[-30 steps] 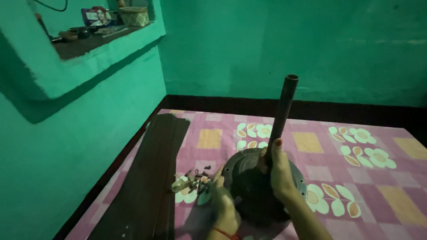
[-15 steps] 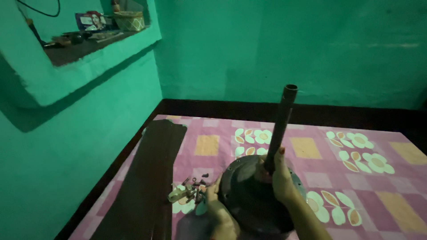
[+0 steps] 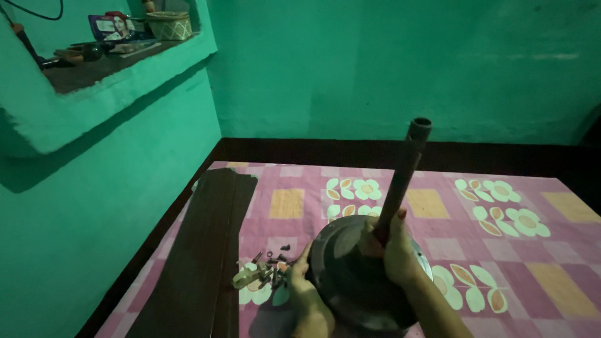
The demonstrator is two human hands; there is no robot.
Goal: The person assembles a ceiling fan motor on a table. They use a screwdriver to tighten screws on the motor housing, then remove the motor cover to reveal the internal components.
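Observation:
A dark round fan motor housing (image 3: pixel 341 269) rests on a pink patterned mat (image 3: pixel 438 206), with a long dark rod (image 3: pixel 404 172) rising from its middle, tilted to the right. My right hand (image 3: pixel 397 253) grips the base of the rod on top of the housing. My left hand (image 3: pixel 300 281) holds the housing's left rim. A small pile of screws and metal bits (image 3: pixel 266 272) lies just left of the housing, beside my left hand.
Dark wooden fan blades (image 3: pixel 200 250) lie stacked along the mat's left edge, by the green wall. A wall niche (image 3: pixel 94 69) at upper left holds a basket (image 3: pixel 169 25), a picture and small items. A dark floor strip runs behind the mat.
The view has shifted so the housing and rod sit slightly more to the right and lower. Both hands keep the same hold on the housing and rod.

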